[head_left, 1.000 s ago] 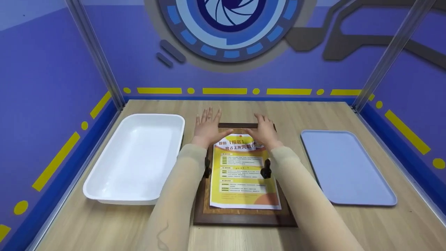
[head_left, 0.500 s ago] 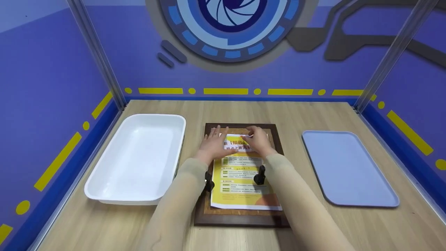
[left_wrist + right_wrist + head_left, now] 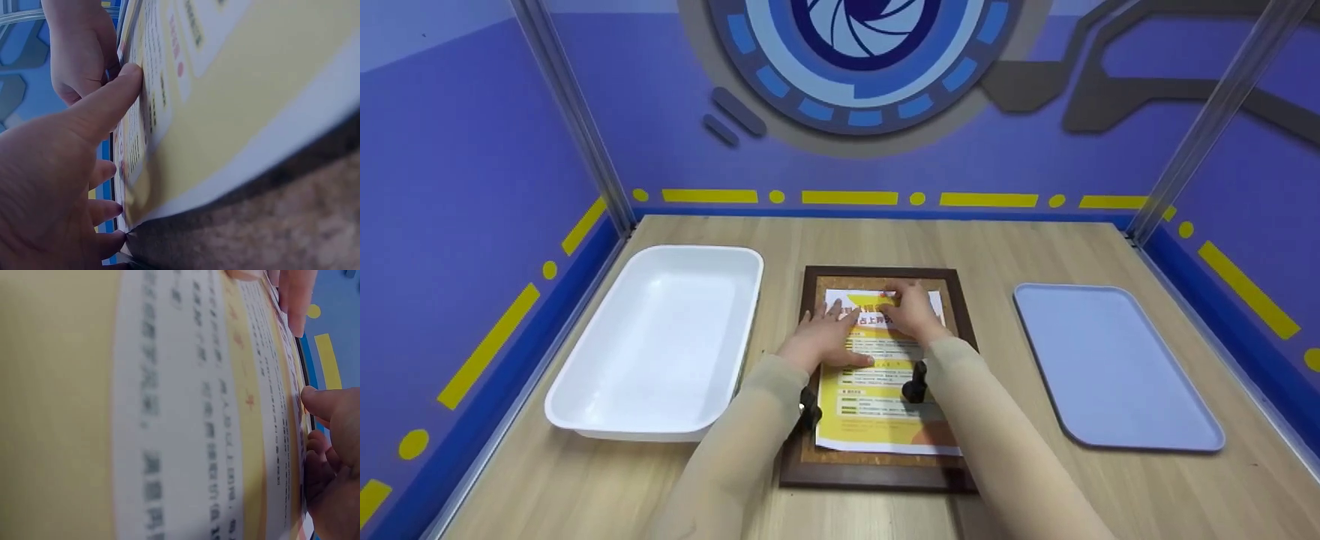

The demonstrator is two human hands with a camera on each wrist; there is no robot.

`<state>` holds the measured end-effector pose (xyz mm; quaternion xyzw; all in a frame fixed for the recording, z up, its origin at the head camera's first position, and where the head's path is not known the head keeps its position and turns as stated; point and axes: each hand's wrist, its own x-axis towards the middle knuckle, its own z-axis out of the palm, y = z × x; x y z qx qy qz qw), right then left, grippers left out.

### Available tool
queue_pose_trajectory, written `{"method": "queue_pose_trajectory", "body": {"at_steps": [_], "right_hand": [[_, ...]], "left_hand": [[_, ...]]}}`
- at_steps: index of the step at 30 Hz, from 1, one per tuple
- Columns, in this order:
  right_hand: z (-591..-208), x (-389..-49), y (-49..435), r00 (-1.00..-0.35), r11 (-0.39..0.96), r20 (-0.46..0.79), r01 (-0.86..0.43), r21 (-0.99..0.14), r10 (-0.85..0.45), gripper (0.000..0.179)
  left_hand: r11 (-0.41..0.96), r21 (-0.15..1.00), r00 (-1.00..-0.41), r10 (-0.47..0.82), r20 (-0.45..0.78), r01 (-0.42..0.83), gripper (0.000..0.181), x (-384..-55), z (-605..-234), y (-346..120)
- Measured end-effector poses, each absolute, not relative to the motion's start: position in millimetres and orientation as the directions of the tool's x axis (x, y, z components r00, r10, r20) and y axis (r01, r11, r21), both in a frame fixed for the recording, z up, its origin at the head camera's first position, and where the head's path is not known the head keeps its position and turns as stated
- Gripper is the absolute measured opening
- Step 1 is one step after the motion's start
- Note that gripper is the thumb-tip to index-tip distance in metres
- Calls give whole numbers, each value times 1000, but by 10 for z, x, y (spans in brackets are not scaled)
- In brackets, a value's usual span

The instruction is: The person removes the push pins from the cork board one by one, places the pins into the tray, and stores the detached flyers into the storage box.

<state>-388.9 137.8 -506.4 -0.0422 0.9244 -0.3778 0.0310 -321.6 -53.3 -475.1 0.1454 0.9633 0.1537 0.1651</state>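
A yellow-and-white printed sheet (image 3: 877, 427) lies on a corkboard (image 3: 840, 456) with a dark wooden frame. My left hand (image 3: 821, 341) rests spread on the sheet's upper left part, its fingers straight. In the left wrist view, the left thumb (image 3: 115, 98) lies against the paper. At the sheet's top edge, my right hand (image 3: 916, 311) has its thumb and fingers curled about a small red push pin (image 3: 884, 295). The fingers partly cover the pin. The right wrist view shows the right thumb (image 3: 323, 402) close to the paper, with the pin hidden.
A deep white plastic tub (image 3: 660, 337) stands to the left of the board. On the right lies a flat blue-grey tray (image 3: 1117, 367). Purple-blue walls (image 3: 840, 169) enclose the wooden table (image 3: 997, 247) at the back and both sides.
Both hands have come back from the board's top edge. The left hand has slid down onto the sheet's left part, and the right fingers have closed in on the red push pin.
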Motion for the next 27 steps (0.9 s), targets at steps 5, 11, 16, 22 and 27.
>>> {"method": "queue_pose_trajectory", "body": {"at_steps": [5,11,16,22,27], "right_hand": [[-5065,-3892,1359,-994,757,-52,-37,-652,-93,39],[-5072,-3914,1337,-994,792,-42,-52,-608,-97,32],[-5086,-3903,1316,-997,779,7,-61,-624,-73,18],[-5086,-3887,1313,-993,743,93,-119,-659,-77,3],[-5060,-3874,1329,-994,658,68,-104,-746,-80,4]], "left_hand": [[908,348,-896,339,-287,232,107,-3208,-4751,-544],[907,354,-898,336,-284,228,109,-3208,-4749,-546],[905,368,-900,328,-287,213,109,-3222,-4782,-543],[905,360,-901,335,-276,226,109,-3220,-4774,-541],[905,355,-900,341,-273,234,109,-3214,-4772,-547]]}}
